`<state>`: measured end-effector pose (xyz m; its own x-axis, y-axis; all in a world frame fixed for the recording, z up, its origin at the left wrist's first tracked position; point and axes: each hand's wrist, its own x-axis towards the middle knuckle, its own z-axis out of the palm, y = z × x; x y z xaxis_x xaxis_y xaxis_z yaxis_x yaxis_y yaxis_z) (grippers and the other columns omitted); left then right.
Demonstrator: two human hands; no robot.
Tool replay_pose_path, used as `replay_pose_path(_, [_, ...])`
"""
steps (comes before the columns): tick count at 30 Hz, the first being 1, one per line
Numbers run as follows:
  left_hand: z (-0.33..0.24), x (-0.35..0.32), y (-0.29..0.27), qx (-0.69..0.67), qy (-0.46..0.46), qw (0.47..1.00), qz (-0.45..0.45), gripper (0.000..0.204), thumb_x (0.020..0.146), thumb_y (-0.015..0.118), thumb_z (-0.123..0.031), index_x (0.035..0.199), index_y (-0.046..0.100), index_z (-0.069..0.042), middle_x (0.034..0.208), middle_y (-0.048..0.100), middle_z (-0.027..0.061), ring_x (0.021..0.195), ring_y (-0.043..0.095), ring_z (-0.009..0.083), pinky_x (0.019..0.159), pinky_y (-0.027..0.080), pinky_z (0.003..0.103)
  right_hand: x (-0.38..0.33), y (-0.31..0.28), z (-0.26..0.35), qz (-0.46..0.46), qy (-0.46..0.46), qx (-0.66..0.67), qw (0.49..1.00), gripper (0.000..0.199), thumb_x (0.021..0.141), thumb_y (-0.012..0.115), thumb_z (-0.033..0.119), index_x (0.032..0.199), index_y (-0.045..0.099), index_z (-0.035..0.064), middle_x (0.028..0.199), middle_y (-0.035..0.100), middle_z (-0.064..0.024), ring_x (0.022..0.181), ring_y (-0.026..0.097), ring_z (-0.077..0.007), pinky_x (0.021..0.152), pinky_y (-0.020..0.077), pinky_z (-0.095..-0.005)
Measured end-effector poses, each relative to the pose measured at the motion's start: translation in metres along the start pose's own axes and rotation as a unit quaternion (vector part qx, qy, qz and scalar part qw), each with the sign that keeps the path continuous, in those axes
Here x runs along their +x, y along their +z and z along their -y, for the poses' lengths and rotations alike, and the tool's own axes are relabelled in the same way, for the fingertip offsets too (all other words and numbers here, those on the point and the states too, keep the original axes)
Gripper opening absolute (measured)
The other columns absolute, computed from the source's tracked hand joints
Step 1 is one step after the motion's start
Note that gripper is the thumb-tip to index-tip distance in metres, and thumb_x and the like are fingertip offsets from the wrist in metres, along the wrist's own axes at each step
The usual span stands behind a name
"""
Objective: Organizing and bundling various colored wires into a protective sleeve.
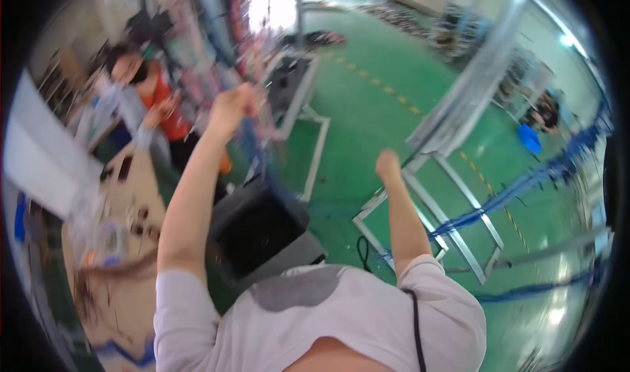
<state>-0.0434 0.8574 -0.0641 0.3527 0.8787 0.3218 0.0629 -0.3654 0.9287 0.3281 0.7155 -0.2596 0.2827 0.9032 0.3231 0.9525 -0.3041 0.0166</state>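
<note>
hands apart: left hand (231, 107) fisted on blue wire bundle (259, 155), right hand (387, 165) closed, grip unclear, above green floor (367, 109).

A large white sheet-like sign (46, 155) is leaning at far left over the table (141, 195); clear plastic packages (98, 231) are lying blurred below it.

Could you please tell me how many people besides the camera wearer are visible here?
2: a person in an orange top at the left workbench, and a blurred seated person far right. Others may be hidden.
</note>
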Motion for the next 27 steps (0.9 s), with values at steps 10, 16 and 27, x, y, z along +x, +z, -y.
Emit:
replay_pose_path(10, [0.101,-0.141,-0.018,0.289,-0.202,0.934,-0.054,0.026,0.078,0.047,-0.026,0.085,0.054,-0.001,0.087,0.055,0.0210,0.086,0.052,0.0356,0.072,0.042,0.039,-0.199,0.230,0.019,0.749,0.317,0.350,0.465,0.012,0.067,0.055,0.015,0.058,0.055,0.0084,0.051,0.049,-0.0073,0.047,0.050,-0.0193,0.037,0.0337,-0.0352])
replay_pose_path(16, [0.153,-0.366,0.030,0.154,-0.509,0.845,-0.064,0.028,0.076,0.050,-0.027,0.080,0.059,-0.001,0.082,0.059,0.0191,0.080,0.056,0.0328,0.070,0.044,0.040,0.051,0.246,-0.074,0.383,0.410,0.740,0.371,0.006,0.062,0.045,-0.007,0.063,0.046,-0.0003,0.057,0.046,-0.0082,0.050,0.044,-0.0192,0.048,0.0377,-0.0272])
replay_pose_path(27, [0.077,-0.497,0.145,0.085,-0.667,0.644,-0.366,0.027,0.077,0.050,-0.024,0.091,0.058,-0.002,0.081,0.060,0.0146,0.076,0.058,0.0269,0.070,0.045,0.034,0.037,0.218,0.283,0.038,-0.154,0.485,0.860,0.012,0.075,0.050,0.011,0.076,0.054,0.0003,0.070,0.057,-0.0115,0.060,0.053,-0.0232,0.059,0.0439,-0.0353])
